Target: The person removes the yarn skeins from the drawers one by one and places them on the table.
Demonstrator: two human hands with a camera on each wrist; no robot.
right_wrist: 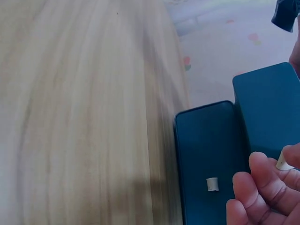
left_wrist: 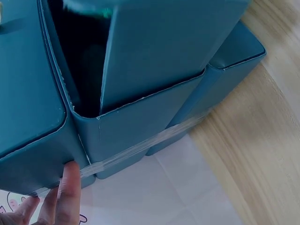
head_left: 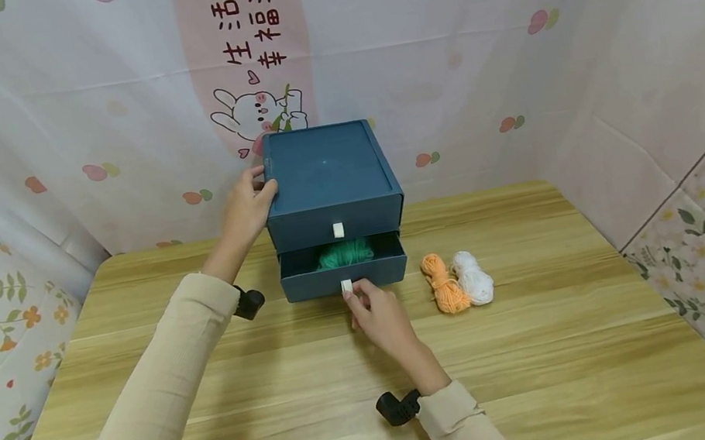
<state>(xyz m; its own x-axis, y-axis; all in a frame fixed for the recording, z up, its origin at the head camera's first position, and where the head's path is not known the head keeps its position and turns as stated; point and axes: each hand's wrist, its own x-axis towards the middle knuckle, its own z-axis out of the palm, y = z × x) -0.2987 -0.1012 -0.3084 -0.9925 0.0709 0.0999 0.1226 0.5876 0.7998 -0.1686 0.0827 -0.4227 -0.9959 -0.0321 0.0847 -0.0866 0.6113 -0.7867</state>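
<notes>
A dark blue drawer cabinet (head_left: 325, 166) stands on the table. Its pulled-out drawer (head_left: 314, 284) has green yarn (head_left: 346, 253) inside. My right hand (head_left: 380, 317) pinches this drawer's white pull tab (head_left: 346, 285) between thumb and finger; the right wrist view shows the tab (right_wrist: 284, 161) partly covered by the fingers. My left hand (head_left: 248, 205) rests against the cabinet's upper left side, thumb at the top edge. In the left wrist view, its extended fingers (left_wrist: 69, 194) touch the side near a strip of clear tape (left_wrist: 154, 140).
An orange yarn skein (head_left: 445, 284) and a white yarn skein (head_left: 474, 278) lie to the right of the cabinet. The closed top drawer bears a white tab (head_left: 338, 230). Below the pulled-out drawer is another drawer with a tab (right_wrist: 213, 184). A patterned curtain (head_left: 441, 78) hangs behind the wooden table (head_left: 561, 356).
</notes>
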